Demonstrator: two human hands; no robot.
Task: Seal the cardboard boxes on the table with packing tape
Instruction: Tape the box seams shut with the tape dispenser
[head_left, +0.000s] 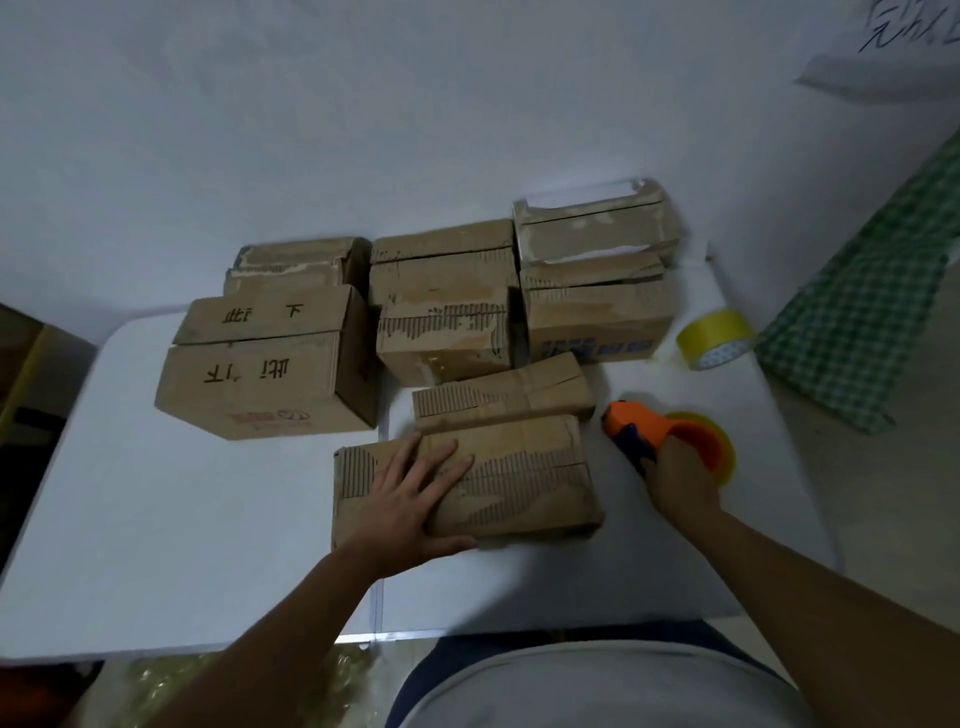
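White wall and a white table (156, 545) frame the work, with worn cardboard boxes crowded along the far side. The person's left hand (415, 499) lies flat, fingers straight, on the near box (493, 483), pressing its left half down. The right hand (680, 478) is curled round the handle of an orange tape dispenser (654, 426), which sits just off the box's right end, its nose aimed back toward the box. The box's long axis runs left to right, straight away from that grip, so I judge the tape must be laid leftward along the top seam toward the pressing hand. A spare yellow tape roll (714, 340) lies beyond the dispenser, unused.
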